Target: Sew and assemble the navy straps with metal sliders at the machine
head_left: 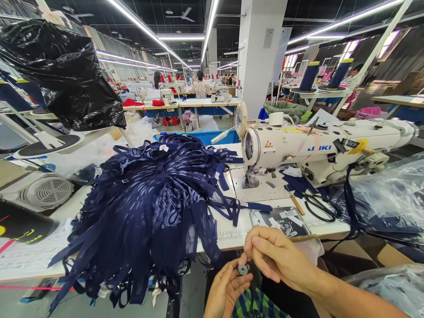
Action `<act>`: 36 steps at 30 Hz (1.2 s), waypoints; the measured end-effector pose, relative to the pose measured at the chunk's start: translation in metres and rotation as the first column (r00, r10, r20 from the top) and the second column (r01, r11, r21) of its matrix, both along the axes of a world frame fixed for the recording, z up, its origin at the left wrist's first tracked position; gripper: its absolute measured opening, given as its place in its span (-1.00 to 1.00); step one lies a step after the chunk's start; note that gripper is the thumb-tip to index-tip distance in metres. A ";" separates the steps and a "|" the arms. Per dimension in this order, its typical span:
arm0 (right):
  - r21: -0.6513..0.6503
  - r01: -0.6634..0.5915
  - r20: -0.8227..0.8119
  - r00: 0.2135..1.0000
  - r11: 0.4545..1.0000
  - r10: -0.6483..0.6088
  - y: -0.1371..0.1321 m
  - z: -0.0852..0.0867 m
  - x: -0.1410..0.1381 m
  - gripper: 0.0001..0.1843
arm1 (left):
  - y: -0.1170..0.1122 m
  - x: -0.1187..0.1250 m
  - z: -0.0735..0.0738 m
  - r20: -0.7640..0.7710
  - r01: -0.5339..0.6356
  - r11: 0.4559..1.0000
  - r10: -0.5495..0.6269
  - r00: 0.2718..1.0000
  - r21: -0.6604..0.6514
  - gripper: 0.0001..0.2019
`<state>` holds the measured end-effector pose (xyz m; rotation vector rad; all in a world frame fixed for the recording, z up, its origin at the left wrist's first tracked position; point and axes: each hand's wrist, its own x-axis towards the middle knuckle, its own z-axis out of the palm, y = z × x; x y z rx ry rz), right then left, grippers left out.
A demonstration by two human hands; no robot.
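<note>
My left hand (227, 287) grips a small grey bobbin (243, 269) with a hole in its middle, between thumb and fingers. Just above and to the right, my right hand (276, 254) has thumb and forefinger pinched together; what they hold, if anything, is too fine to see. Both hands are in front of the table edge, over my lap. A large heap of navy lace and mesh garments (155, 190) covers the table to the left and hangs over its front. Beyond my right hand stands a white sewing machine (291, 143).
Black scissors (319, 207), a wooden-handled tool (297, 204) and a dark tin (281, 221) with white labels lie by the machine. Clear plastic bags (391, 190) fill the right side. A black plastic bag (66, 75) hangs upper left. People (201, 85) sit farther back.
</note>
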<state>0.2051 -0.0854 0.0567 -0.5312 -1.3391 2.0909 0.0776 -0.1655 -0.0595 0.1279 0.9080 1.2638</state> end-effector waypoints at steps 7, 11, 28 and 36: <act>0.317 -0.016 0.175 0.984 0.948 -0.042 0.000 0.002 0.006 -0.69 | -0.001 0.001 -0.007 -0.005 -0.005 1.000 0.005 1.000 -0.015 -0.67; 0.720 -0.073 0.285 0.938 0.690 -0.199 0.001 0.011 0.014 -0.72 | -0.001 0.000 -0.006 -0.030 -0.002 0.999 0.001 1.000 -0.036 -0.68; 0.927 -0.348 0.185 0.746 -0.138 -0.640 0.014 -0.005 0.030 -0.76 | -0.003 -0.002 0.024 0.006 0.019 1.000 -0.019 1.000 0.018 -0.76; 0.842 -0.369 0.526 0.725 0.394 -0.444 0.011 -0.011 0.027 -0.88 | -0.006 0.005 0.032 -0.340 -0.048 0.970 0.130 0.931 0.238 -0.74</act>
